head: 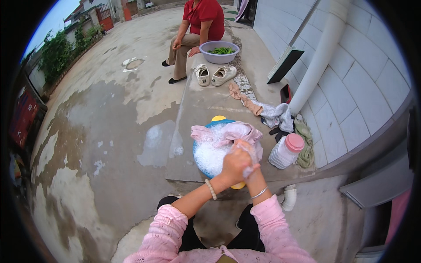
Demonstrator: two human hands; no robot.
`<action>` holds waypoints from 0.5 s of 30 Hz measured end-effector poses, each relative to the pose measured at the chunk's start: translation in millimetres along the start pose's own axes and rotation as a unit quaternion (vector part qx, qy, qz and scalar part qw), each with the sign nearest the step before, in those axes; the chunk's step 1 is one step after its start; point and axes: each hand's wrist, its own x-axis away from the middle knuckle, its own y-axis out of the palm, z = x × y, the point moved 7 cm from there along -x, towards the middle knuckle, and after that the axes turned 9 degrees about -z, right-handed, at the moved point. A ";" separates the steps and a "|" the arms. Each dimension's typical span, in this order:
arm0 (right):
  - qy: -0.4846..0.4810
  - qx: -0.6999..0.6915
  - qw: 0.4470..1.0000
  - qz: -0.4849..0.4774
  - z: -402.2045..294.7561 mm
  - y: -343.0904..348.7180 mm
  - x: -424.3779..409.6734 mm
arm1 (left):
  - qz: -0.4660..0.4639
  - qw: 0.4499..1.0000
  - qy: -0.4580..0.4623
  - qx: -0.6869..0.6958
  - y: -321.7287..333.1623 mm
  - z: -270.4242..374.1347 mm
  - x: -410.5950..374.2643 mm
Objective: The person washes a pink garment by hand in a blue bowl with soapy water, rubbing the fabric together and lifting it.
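Note:
A blue basin point(198, 158) with yellow tabs stands on the concrete ledge in front of me, filled with white suds. Pink cloth point(241, 130) rises out of the foam and hangs over the basin's far and right edges. Over the basin's right part, my left hand point(235, 164) is closed on a wet bunch of the pink cloth. My right hand point(249, 153) is pressed against it, partly covered by the left hand and suds, and also grips the cloth. Beaded and metal bracelets circle my wrists.
Right of the basin stands a clear jar with a pink lid point(294, 142), beside grey point(279, 115) and green cloths point(304, 144). Beyond are white shoes point(223, 75), a lilac basin of green peppers point(219, 58) and a seated person point(202, 23). A white drainpipe point(317, 56) runs along the tiled wall.

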 end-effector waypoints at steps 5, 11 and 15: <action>-0.065 0.098 0.971 0.207 46.6 23.0 2.5 | 0.161 0.926 -0.316 0.129 -29.4 -118.7 33.4; 0.019 0.012 0.995 0.097 18.8 -15.1 -4.2 | 0.133 0.982 -0.136 0.014 6.4 -48.3 15.4; 0.023 0.095 0.973 0.209 36.3 -28.2 6.5 | 0.096 0.908 -0.384 0.135 2.4 -111.4 23.9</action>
